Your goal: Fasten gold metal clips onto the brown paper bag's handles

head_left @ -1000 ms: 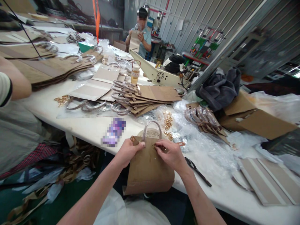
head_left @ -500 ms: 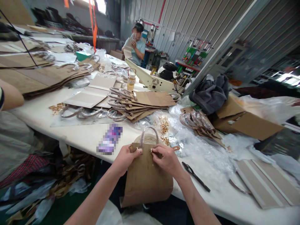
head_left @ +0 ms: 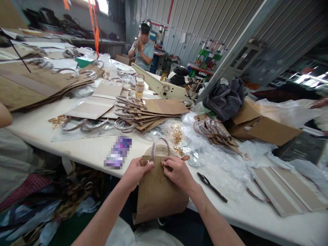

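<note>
I hold a brown paper bag upright at the near edge of the white table. My left hand is closed on the bag's top left corner beside a gold clasp. At the top edge, my right hand pinches near a small gold fitting. The bag's looped, plastic-wrapped handle rises just behind my fingers. Loose gold clasps lie on clear plastic behind the bag.
A black tool lies right of my right hand. A stack of flat brown bags with handles sits mid-table, grey boards at the right. A person's arm is at the left; another person stands far back.
The view has shifted slightly, so the bag and my hands sit a little lower and left in frame. Both hands keep their grip on the bag's top edge.
</note>
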The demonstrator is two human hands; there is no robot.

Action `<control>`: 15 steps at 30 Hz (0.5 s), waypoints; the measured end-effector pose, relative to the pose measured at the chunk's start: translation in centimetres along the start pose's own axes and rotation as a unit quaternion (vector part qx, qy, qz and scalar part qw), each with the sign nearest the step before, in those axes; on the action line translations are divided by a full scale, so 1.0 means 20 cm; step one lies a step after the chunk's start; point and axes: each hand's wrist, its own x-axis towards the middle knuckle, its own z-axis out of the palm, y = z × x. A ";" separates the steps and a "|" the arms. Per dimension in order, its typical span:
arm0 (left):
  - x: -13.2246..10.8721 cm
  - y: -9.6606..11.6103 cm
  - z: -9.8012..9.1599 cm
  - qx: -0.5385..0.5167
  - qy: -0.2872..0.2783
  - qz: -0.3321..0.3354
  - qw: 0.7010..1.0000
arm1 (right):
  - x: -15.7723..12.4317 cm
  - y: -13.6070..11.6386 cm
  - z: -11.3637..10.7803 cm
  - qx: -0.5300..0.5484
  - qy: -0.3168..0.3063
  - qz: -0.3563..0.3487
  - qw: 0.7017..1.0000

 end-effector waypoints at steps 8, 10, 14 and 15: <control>0.00 0.01 -0.01 -0.004 -0.014 -0.024 1.000 | -0.01 0.01 -0.05 0.009 -0.047 -0.037 0.998; -0.01 0.02 -0.01 -0.013 -0.015 -0.035 0.999 | 0.00 0.01 -0.07 0.018 -0.066 -0.040 0.997; 0.00 0.01 -0.01 -0.034 -0.010 -0.044 0.998 | 0.00 0.01 -0.06 0.033 -0.050 -0.018 0.998; 0.00 0.01 -0.01 -0.036 -0.010 -0.045 0.998 | -0.01 0.01 -0.05 0.039 -0.042 -0.011 0.998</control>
